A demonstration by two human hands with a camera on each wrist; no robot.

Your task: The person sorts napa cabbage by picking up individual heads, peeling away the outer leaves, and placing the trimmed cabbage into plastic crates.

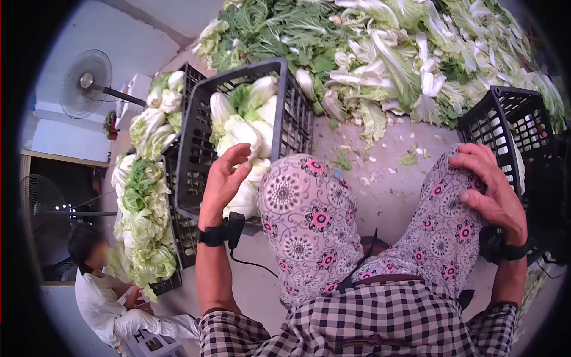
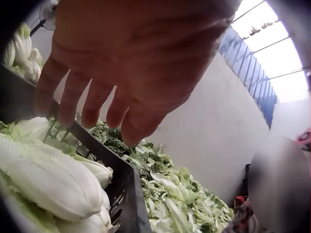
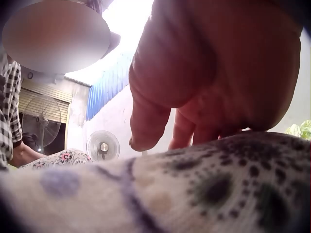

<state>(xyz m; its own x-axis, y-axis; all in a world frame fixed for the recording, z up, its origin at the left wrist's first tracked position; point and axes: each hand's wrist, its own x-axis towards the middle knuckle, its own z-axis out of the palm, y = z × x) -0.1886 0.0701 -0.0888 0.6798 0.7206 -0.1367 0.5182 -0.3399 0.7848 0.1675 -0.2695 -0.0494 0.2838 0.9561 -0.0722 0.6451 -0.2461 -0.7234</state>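
Note:
In the head view the left hand (image 1: 225,178) hovers over the near edge of a black crate (image 1: 196,137) of cabbages (image 1: 241,138), its fingers loosely bent and holding nothing. The left wrist view shows that hand (image 2: 121,68) spread above the crate rim (image 2: 124,170) and pale cabbages (image 2: 53,177). My right hand (image 1: 491,190) rests on the right knee, over the flowered trousers (image 1: 437,208), with relaxed fingers. Seen from the right wrist, the hand (image 3: 204,82) lies against the patterned cloth (image 3: 160,189), with nothing in its grip.
Loose leaves (image 1: 392,65) are heaped across the back. Another black crate (image 1: 505,131) stands at the right. More cabbages (image 1: 143,220) fill crates at the left, near a seated person (image 1: 113,297) and a fan (image 1: 86,83). Leaf scraps lie on the floor (image 1: 386,178).

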